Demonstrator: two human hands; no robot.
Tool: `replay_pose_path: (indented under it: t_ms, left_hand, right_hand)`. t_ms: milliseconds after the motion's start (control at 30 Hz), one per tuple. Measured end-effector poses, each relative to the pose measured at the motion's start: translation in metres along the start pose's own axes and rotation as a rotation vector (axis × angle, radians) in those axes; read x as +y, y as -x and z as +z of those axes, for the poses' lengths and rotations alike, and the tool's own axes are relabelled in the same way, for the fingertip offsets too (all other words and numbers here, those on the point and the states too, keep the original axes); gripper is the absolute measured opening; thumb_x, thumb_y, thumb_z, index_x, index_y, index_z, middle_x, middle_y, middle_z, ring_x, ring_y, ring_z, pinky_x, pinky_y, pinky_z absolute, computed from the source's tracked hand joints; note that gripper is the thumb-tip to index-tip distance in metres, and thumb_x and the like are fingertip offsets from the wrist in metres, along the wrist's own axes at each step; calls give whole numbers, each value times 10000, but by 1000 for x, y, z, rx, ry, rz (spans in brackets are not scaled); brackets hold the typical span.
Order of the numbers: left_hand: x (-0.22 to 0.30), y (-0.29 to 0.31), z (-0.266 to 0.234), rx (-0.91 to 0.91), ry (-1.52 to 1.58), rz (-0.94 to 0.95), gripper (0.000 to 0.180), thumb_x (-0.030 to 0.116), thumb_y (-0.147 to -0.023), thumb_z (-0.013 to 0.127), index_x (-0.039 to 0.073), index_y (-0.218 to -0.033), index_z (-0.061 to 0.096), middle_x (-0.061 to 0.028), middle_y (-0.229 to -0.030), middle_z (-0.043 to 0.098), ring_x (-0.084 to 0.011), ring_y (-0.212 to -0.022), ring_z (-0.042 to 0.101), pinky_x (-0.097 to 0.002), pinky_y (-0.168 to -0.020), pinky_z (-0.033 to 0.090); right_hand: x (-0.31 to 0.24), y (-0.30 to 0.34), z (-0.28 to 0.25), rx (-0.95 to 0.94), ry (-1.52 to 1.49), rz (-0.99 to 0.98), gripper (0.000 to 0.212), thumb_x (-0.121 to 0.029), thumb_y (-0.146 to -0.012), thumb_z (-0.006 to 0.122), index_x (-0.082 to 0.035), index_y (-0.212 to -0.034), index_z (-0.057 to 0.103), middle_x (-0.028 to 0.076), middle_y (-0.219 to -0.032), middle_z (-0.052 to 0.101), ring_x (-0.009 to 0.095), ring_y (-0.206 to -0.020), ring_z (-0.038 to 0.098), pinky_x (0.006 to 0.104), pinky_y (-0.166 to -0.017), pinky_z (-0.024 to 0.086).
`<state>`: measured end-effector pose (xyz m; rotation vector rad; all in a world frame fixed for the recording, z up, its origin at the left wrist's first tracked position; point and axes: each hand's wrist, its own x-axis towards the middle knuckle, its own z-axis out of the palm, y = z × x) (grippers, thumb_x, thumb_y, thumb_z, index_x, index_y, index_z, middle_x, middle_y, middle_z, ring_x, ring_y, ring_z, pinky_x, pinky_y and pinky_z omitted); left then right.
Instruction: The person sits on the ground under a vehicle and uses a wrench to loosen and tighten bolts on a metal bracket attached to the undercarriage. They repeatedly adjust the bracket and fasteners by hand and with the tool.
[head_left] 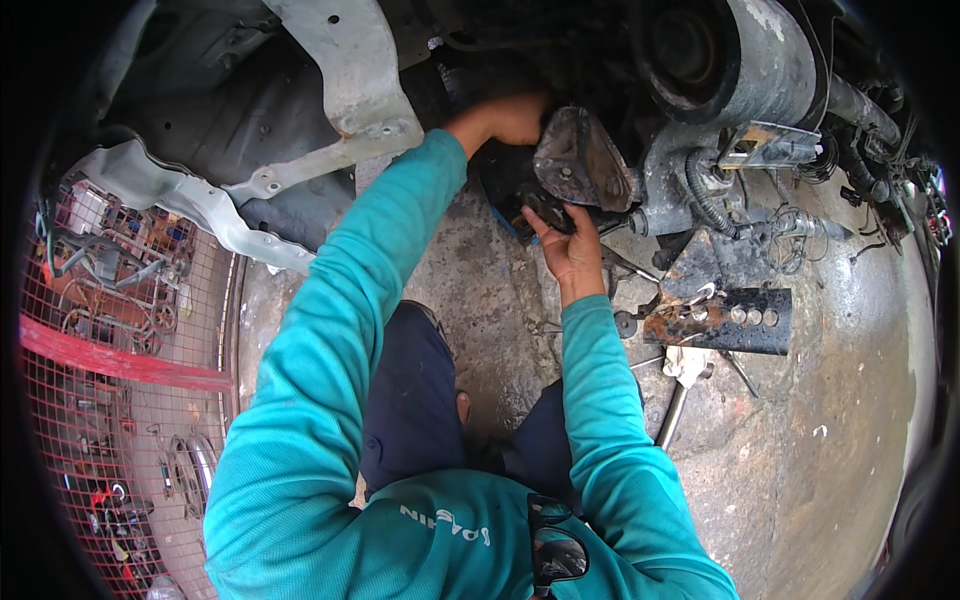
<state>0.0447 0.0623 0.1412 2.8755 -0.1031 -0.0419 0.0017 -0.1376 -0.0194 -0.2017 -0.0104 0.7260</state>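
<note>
Under a vehicle, my left hand (517, 118) reaches beside a worn, wedge-shaped metal bracket (588, 165); its fingers are hidden behind dark parts. From below, my right hand (573, 252) has its palm turned up and its fingers spread around a dark metal part (545, 207) under the bracket. One fingertip shows against that part, while other fingers go out of sight behind it. A bolt head shows on the bracket's lower face.
A large round cylinder (770, 60) hangs at upper right. On the concrete floor lie a rusty plate with holes (765, 320), a metal bar (672, 415), a white rag (686, 365) and tools. A grey bracket (360, 75) hangs at upper left; red mesh fencing (130, 360) stands left.
</note>
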Motion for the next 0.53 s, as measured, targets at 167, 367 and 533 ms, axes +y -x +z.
replay_pose_path:
  t_ms: [167, 367, 533]
  left_hand:
    - [25, 0, -17, -150, -54, -102, 419, 185, -814, 714, -31, -1172, 679, -271, -1147, 703, -402, -1072, 679, -418, -912, 534]
    - [-1, 4, 4, 87, -73, -6, 452, 215, -823, 708, -25, -1205, 669, -278, -1169, 693, -398, -1086, 678, -425, -937, 524]
    - [4, 1, -4, -69, -118, -132, 532, 205, -809, 724, -15, -1284, 627, -281, -1196, 683, -398, -1109, 670, -417, -959, 516]
  right_hand:
    - [-4, -1, -6, 15, 18, -19, 352, -15, -882, 648, 26, -1226, 582, 186, -1263, 657, 413, -1192, 629, 653, -1063, 489]
    - [4, -3, -3, -6, -10, 1, 350, -22, -882, 650, 20, -1224, 589, 185, -1253, 665, 410, -1193, 633, 653, -1076, 475]
    - [4, -4, -9, 6, 11, -3, 357, -35, -886, 651, 9, -1235, 591, 186, -1274, 660, 413, -1213, 623, 659, -1087, 459]
